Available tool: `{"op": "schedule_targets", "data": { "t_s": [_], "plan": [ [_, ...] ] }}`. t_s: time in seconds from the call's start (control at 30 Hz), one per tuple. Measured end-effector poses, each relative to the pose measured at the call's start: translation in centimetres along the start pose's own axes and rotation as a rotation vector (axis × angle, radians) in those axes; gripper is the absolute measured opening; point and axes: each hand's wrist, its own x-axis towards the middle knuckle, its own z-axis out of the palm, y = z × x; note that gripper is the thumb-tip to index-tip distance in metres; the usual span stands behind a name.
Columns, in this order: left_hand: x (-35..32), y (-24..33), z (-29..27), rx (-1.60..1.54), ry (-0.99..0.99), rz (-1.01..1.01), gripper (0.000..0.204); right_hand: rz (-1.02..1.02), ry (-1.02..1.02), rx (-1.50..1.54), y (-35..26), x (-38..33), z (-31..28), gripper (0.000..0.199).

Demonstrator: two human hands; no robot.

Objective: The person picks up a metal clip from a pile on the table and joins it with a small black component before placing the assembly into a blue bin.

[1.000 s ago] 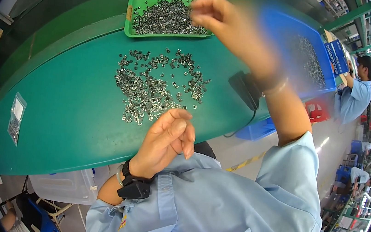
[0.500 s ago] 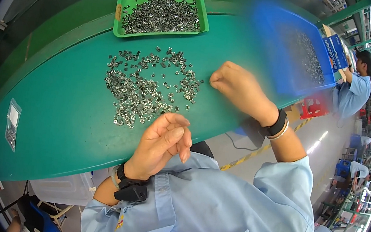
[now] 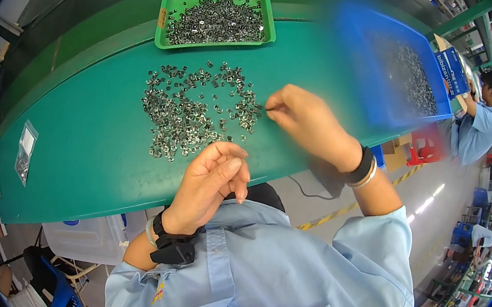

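Observation:
A loose spread of small black-and-silver metal parts (image 3: 179, 121) lies on the green tabletop (image 3: 74, 151). At its right edge my right hand (image 3: 311, 124) pinches thumb and forefinger together. A tiny dark speck shows at the fingertips; what it is cannot be made out. Close to the near edge of the spread, my left hand (image 3: 205, 182) is held palm inward above the table edge. Its fingers are curled with the thumb laid against them, and anything inside is hidden.
Beyond the spread stands a green tray (image 3: 163, 20) heaped with similar parts. A blue bin (image 3: 357, 99), partly blurred, holds more at the right. A clear bag (image 3: 26, 151) lies on the left. Farther right, a co-worker (image 3: 479, 130) stands by a blue box (image 3: 452, 71).
My right hand has moved left to the edge of the spread. My left hand keeps its curled shape. The whole view has shifted slightly.

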Motion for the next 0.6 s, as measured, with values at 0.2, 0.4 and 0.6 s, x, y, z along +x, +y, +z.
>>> {"op": "schedule_targets", "data": {
  "t_s": [0.2,0.4,0.6],
  "plan": [
    [0.7,0.8,1.4,0.211,0.086,0.008,0.018,-0.120,0.101,-0.025,-4.3,-1.6,0.4,0.022],
    [0.9,1.3,1.3,0.340,0.060,-0.015,0.020,-0.297,-0.046,-0.295,-6.5,-1.2,0.4,0.026],
    [0.5,1.8,0.7,0.210,0.057,-0.039,0.018,-0.308,0.018,-0.245,-6.6,-1.5,1.3,0.025]
  ]
}}
